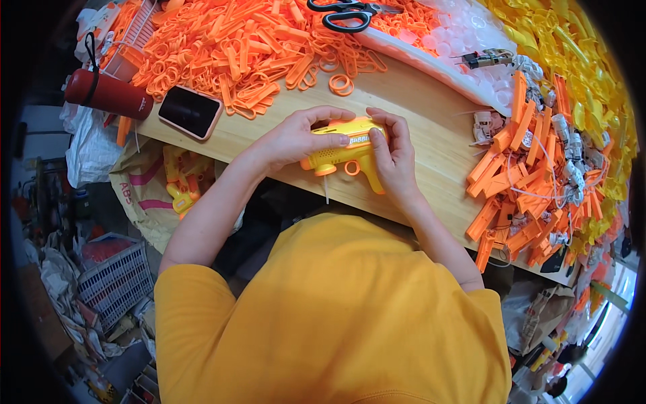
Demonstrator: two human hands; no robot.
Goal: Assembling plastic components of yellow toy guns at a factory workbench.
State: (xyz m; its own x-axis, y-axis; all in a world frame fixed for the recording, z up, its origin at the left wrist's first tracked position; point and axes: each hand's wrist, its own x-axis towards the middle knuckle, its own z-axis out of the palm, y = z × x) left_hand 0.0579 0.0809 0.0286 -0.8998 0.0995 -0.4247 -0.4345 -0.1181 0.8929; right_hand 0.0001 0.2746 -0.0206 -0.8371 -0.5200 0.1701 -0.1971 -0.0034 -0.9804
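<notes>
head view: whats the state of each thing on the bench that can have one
yellow toy gun: lying on its side, gripped by both hands
left hand: closed on the gun's rear end
right hand: closed on its front end
phone: screen dark, face up
scissors: blades shut
red bottle: lying down, capped

Toy gun (346, 153): yellow body, orange trigger ring and muzzle. Bench (410, 108): pale wood grain. Loose plastic parts (235, 47), far left: orange. Parts (518, 168), right: orange, with white pieces among them. Parts (572, 47), far right: yellow. Scissors (350, 13): black handles. Phone (190, 112): black screen, pink case. Bottle (108, 93): red. Shirt (336, 316): mustard yellow.
</notes>
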